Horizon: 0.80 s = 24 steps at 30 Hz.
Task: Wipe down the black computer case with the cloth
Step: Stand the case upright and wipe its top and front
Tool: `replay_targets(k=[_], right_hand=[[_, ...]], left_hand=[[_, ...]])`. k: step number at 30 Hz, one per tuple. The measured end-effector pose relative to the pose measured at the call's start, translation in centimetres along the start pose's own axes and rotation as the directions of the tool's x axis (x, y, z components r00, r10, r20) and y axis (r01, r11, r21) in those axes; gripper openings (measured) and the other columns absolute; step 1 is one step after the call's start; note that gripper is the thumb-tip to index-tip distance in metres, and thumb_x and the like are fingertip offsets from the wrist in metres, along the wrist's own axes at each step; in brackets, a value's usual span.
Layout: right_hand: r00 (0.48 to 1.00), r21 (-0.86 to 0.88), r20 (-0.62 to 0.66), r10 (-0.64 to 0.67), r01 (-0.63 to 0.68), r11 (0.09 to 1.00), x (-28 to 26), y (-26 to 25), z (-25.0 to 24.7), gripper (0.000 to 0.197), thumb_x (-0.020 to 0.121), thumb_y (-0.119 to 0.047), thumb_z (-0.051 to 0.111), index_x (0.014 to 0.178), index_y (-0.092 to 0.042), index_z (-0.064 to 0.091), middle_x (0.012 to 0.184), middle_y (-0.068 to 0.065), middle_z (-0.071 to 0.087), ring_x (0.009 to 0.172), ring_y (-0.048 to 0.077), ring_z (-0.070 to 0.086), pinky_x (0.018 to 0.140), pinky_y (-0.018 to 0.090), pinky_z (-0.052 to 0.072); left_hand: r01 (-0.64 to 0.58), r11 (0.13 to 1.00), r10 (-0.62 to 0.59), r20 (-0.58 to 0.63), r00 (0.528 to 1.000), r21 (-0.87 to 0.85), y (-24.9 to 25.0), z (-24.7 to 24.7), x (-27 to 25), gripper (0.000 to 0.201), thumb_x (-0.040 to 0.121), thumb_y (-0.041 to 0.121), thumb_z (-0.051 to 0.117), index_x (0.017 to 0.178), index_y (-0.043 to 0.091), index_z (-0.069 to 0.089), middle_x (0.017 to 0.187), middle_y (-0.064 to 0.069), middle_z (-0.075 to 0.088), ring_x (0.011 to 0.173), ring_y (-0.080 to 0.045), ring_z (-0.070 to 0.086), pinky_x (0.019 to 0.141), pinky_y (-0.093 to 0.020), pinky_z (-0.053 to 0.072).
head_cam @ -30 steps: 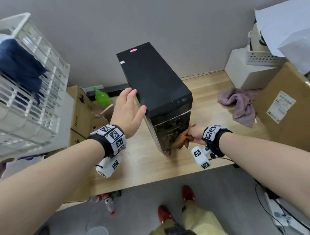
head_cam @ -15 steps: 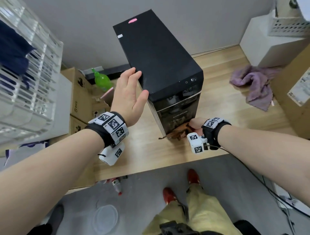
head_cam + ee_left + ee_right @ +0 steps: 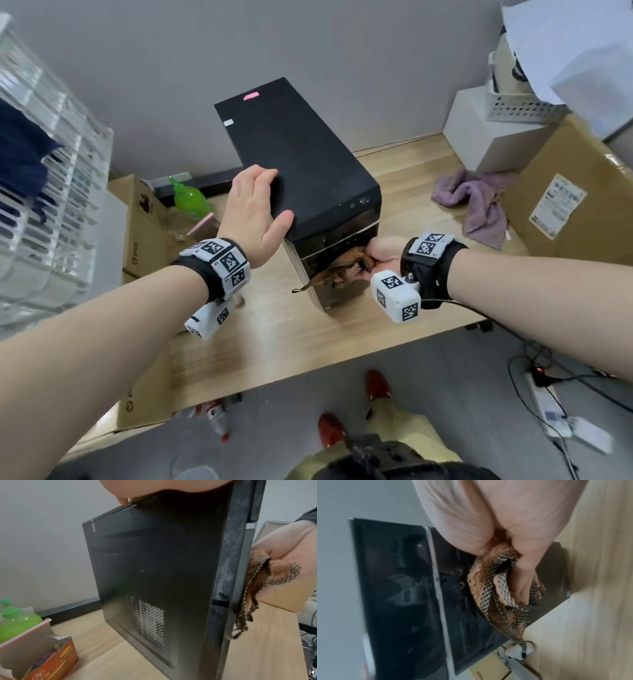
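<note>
Against the computer case (image 3: 301,164) front, right hand (image 3: 383,257) seemingly presses cloth (image 3: 346,269).

The black computer case (image 3: 154,574) bears an embossed "lenovo" on its side panel. "PICO" is printed on a cardboard box (image 3: 144,240) beside the table (image 3: 274,342).

I see a wood table (image 3: 404,212) w/ the black computer case (image 3: 308,171) upright; purple rag (image 3: 472,202) right of it, cardboard box (image 3: 582,195) beyond.
</note>
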State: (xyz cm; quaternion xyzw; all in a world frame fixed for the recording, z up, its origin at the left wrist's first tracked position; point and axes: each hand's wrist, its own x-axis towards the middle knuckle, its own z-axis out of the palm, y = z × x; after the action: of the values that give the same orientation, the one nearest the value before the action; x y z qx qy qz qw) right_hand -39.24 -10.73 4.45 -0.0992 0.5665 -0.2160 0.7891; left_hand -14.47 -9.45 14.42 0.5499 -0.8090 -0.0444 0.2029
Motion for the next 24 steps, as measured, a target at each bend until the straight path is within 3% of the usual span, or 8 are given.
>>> replay_targets(k=[3,5,8,10,15,18,22,24], right_hand=[[0.999,-0.002,-0.023,0.046,-0.046,0.999,1.3,1.6,0.2,0.034,0.105,-0.009,0.027,0.116,0.007,0.056,0.087,0.031,0.071,0.069,0.046,0.071,0.053,0.058,0.057],[0.994,-0.106,-0.087,0.058,-0.068,0.992,3.4,2.9,0.2,0.036,0.103,-0.007,0.031,0.127,0.003,0.055,0.098,0.027,0.072,0.087,0.042,0.072,0.077,0.059,0.057],[0.993,-0.28,-0.112,0.024,-0.055,0.959,5.3,5.3,1.1,0.041,0.102,-0.005,0.032,0.141,0.004,0.041,0.133,0.02,0.056,0.111,0.031,0.058,0.101,0.047,0.049],[0.993,-0.333,-0.1,-0.062,0.025,0.943,6.3,7.3,1.7,0.042,0.104,-0.005,0.03,0.144,0.005,0.036,0.144,0.019,0.045,0.108,0.026,0.052,0.098,0.039,0.049],[0.983,-0.349,-0.161,-0.088,0.026,0.937,7.9,9.3,2.9,0.041,0.105,-0.013,0.034,0.143,0.001,0.04,0.137,0.015,0.052,0.094,0.022,0.062,0.071,0.025,0.057],[0.958,-0.409,-0.252,-0.135,0.02,0.912,7.5,8.5,2.6,0.05,0.104,-0.034,0.043,0.143,-0.003,0.039,0.144,0.014,0.049,0.121,0.028,0.054,0.099,0.029,0.047],[0.995,-0.145,0.018,-0.095,0.097,0.985,4.1,6.4,4.5,0.042,0.105,-0.004,0.025,0.144,0.009,0.033,0.145,0.013,0.044,0.105,0.021,0.054,0.087,0.027,0.051],[0.991,-0.082,0.093,-0.095,0.103,0.991,2.2,5.0,5.3,0.041,0.103,-0.001,0.026,0.142,0.009,0.035,0.14,0.011,0.047,0.101,0.022,0.056,0.097,0.032,0.05]], left_hand=[[0.037,0.999,-0.037,0.002,0.999,-0.022,-0.1,0.5,-0.4,0.072,0.088,0.043,0.036,0.144,-0.003,0.035,0.147,-0.02,0.035,0.14,-0.035,0.028,0.118,-0.045,0.022],[0.056,0.997,-0.056,0.0,0.998,-0.045,0.0,0.9,-0.6,0.075,0.088,0.044,0.034,0.146,-0.004,0.032,0.151,-0.02,0.032,0.144,-0.034,0.024,0.12,-0.046,0.02],[0.073,0.995,-0.074,-0.008,0.997,-0.064,-0.1,1.1,-0.7,0.076,0.089,0.044,0.032,0.148,-0.002,0.03,0.153,-0.019,0.03,0.147,-0.032,0.02,0.12,-0.046,0.019],[0.072,0.995,-0.073,-0.015,0.997,-0.072,-0.1,1.2,-0.8,0.075,0.089,0.044,0.031,0.149,-0.002,0.03,0.153,-0.018,0.029,0.148,-0.03,0.019,0.121,-0.045,0.019],[0.065,0.995,-0.067,-0.027,0.997,-0.069,-0.1,1.3,-0.6,0.074,0.089,0.043,0.03,0.149,-0.001,0.031,0.152,-0.017,0.03,0.148,-0.03,0.019,0.121,-0.044,0.02],[0.063,0.996,-0.065,-0.033,0.997,-0.064,-0.1,1.1,-0.4,0.074,0.089,0.044,0.03,0.149,-0.001,0.031,0.152,-0.017,0.03,0.148,-0.03,0.02,0.12,-0.044,0.02],[0.053,0.997,-0.054,-0.022,0.998,-0.048,-0.1,1.1,-0.5,0.074,0.089,0.045,0.031,0.148,-0.001,0.033,0.152,-0.018,0.031,0.147,-0.031,0.02,0.12,-0.046,0.02],[0.05,0.998,-0.05,-0.001,0.999,-0.024,-0.2,0.9,-0.5,0.075,0.09,0.046,0.03,0.148,-0.002,0.033,0.152,-0.019,0.031,0.147,-0.032,0.02,0.12,-0.047,0.02]])
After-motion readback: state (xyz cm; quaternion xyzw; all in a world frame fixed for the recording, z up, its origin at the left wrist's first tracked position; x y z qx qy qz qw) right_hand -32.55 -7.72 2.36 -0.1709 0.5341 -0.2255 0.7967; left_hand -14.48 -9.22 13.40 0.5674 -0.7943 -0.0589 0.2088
